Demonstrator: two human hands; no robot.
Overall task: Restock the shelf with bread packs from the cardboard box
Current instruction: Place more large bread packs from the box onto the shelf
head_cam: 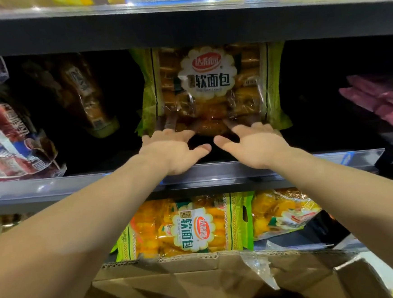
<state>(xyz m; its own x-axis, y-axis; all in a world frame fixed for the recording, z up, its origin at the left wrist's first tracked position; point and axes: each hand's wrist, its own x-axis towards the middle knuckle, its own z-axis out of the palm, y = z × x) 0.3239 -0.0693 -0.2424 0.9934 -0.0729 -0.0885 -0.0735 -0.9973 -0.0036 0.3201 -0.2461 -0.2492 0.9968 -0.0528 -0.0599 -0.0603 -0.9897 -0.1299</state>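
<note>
Several red-and-white packs (6, 140) crowd the left end of the middle shelf (76, 181), and a dim brownish pack (83, 94) leans just to their right, further back. Next comes the left hand (169, 151), reaching over the shelf's front edge with its fingers stretched forward to the lower left corner of the bread pack (207, 87). Its thumb sticks out sideways and clamps nothing. The bread pack stands upright about midway along the shelf, label outward, its top close under the shelf above. The right hand (254, 144) mirrors the left at the pack's lower right corner, fingers straight and thumb free. Both hands look released and flat, propping or nudging the bottom edge, not grasping it. The fingertips sit in shadow by the film, so I cannot tell whether they lie under or against it. Pink packs (380, 101) lie at the shelf's right end, well apart.

The pack is probably light, squashy and slippery: soft rolls in thin glossy film. It is best taken by the green side seams or carried flat from beneath, not squeezed in the middle. More packs (192, 226) lie on the shelf below, just above the open cardboard box (177, 275).
</note>
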